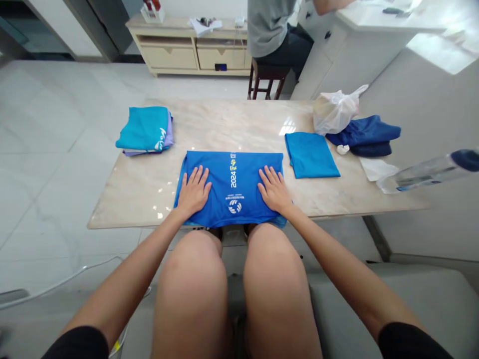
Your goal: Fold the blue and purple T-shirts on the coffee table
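Observation:
A blue T-shirt [217,199] with white and yellow print lies folded into a wide rectangle at the table's near edge, its lower hem hanging slightly over. My left hand [194,190] rests flat on its left part, fingers spread. On the right part lies my right hand [274,189], also flat with fingers apart. Neither hand grips the cloth. To the right of the shirt is a folded teal-blue cloth [312,155]. A stack of folded garments with a teal one [145,128] on top sits at the table's far left.
The marble-patterned table [127,194] also holds a white plastic bag [335,110], a crumpled navy cloth [364,134] and a clear water bottle [422,174] at right. Behind it, a person in a grey shirt [267,30] sits on a dark stool [267,72] near a low cabinet [168,55].

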The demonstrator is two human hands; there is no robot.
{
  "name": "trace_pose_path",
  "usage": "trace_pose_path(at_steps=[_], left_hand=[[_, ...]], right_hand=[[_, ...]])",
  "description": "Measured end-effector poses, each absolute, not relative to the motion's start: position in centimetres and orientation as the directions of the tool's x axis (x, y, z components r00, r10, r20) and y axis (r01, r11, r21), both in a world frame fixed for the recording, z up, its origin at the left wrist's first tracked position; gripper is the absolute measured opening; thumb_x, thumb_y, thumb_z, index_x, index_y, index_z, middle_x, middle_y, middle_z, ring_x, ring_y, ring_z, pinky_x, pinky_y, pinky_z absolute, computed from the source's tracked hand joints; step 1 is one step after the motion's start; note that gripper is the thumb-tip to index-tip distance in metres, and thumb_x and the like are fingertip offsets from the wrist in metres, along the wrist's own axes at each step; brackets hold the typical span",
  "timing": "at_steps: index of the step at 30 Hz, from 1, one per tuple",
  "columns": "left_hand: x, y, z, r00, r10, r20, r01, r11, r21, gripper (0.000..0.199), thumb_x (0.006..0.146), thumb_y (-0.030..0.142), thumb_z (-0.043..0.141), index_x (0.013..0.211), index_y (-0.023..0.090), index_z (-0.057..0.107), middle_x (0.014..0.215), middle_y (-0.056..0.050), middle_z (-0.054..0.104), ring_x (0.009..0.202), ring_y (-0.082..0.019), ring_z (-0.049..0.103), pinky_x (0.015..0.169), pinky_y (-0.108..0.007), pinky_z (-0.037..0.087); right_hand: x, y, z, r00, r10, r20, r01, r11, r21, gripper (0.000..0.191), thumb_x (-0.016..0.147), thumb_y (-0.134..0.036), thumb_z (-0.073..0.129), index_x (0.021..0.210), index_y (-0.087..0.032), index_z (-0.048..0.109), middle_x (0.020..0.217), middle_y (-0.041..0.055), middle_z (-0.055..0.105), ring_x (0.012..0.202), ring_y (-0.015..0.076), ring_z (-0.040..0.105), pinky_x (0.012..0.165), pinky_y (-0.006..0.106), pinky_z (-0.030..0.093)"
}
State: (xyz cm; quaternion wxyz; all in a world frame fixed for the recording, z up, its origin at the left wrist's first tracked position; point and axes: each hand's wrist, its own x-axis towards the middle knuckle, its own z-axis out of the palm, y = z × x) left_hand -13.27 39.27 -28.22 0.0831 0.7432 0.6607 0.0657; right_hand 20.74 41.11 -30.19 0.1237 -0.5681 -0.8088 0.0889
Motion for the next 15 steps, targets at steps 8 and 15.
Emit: trace_pose_path(at_steps=[8, 15], left_hand=[[-15.3, 50.6, -29.0, 0.131, 0.991, 0.013, 0.970, -0.131, 0.204, 0.073, 0.115, 0.045, 0.026, 0.182, 0.017, 0.031, 0.190, -0.012, 0.025, 0.178, -0.032, 0.020, 0.144, -0.062, 0.012], [-20.6, 48.8, -27.1, 0.202, 0.945, 0.257, 0.900, -0.283, 0.332, 0.054, 0.112, 0.054, 0.046, 0.152, 0.023, 0.064, 0.157, -0.016, 0.065, 0.149, -0.035, 0.058, 0.133, -0.059, 0.042]], right_hand=[[19.6, 53.2, -31.0, -0.336, 0.934, 0.121, 0.870, 0.357, -0.339, 0.063, 0.117, -0.040, 0.041, 0.175, -0.015, 0.047, 0.186, 0.0148, 0.037, 0.174, 0.0354, 0.029, 0.142, 0.063, 0.019], [28.4, 54.3, -27.3, -0.237, 0.920, 0.313, 0.800, 0.367, -0.474, 0.036, 0.107, -0.026, 0.053, 0.138, -0.020, 0.072, 0.134, 0.0154, 0.075, 0.121, 0.0307, 0.069, 0.113, 0.049, 0.056]])
